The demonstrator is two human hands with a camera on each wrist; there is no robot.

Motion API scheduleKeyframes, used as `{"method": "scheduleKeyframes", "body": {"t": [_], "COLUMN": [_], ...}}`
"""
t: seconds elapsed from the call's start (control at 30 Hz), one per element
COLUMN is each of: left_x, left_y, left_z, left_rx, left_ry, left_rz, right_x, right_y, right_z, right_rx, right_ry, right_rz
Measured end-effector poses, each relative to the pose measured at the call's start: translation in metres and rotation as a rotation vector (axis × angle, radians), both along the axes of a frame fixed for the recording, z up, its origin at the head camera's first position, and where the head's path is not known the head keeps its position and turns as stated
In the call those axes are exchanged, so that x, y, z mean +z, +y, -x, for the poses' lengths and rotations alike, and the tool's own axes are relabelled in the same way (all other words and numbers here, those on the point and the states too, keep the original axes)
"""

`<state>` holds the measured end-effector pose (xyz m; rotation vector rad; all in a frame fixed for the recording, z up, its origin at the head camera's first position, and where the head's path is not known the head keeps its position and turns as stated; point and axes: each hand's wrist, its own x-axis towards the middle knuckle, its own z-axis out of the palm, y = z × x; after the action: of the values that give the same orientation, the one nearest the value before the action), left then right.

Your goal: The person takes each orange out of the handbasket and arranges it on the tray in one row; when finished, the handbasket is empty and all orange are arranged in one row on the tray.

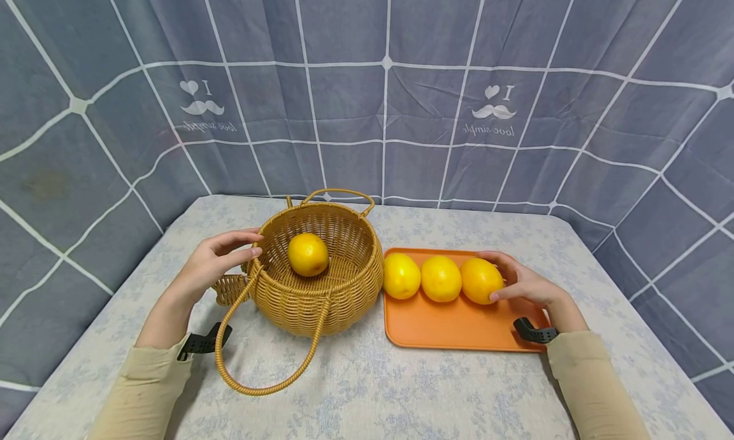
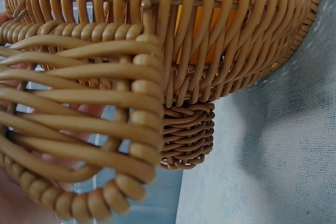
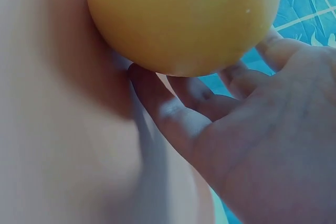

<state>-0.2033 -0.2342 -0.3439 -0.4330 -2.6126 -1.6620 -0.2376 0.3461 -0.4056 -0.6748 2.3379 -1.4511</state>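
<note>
In the head view my left hand (image 1: 215, 262) touches the left rim of a round wicker basket (image 1: 309, 312), thumb and fingers fairly straight. A yellow orange (image 1: 308, 255) lies inside the basket. My right hand (image 1: 524, 284) grips the rightmost orange (image 1: 480, 281) of a row on an orange tray (image 1: 459, 328), thumb in front and fingers behind. Two more oranges, the middle one (image 1: 441, 278) and the left one (image 1: 401, 276), sit beside it. In the right wrist view, curled fingers (image 3: 178, 114) meet the held orange (image 3: 184, 19). A woven flap (image 2: 79, 114) hides much of my left hand in its wrist view.
One basket handle (image 1: 269, 389) hangs forward over the pale patterned tablecloth (image 1: 367, 395); the other handle (image 1: 338, 191) stands at the back. The tray lies right beside the basket. A grey checked curtain (image 1: 355, 109) surrounds the table.
</note>
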Motion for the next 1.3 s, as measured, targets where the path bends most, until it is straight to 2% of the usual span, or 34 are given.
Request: {"method": "scheduleKeyframes", "body": {"t": [0.4,0.87,1.1,1.3], "left_x": [0.001,0.002,0.002,0.001], "left_y": [0.0,0.0,0.0,0.0], "left_z": [0.0,0.0,0.0,0.0], "left_rx": [-0.001,-0.002,-0.006,-0.003], "left_ry": [-0.007,-0.005,-0.009,-0.009], "left_rz": [0.0,0.003,0.008,0.012], "right_x": [0.002,0.011,0.027,0.05], "right_y": [0.001,0.01,0.012,0.001], "right_z": [0.0,-0.001,-0.004,0.001], "right_rx": [-0.024,-0.006,0.024,0.094], "right_ry": [-0.031,0.02,0.089,0.182], "right_rz": [-0.004,0.027,0.145,0.179]}}
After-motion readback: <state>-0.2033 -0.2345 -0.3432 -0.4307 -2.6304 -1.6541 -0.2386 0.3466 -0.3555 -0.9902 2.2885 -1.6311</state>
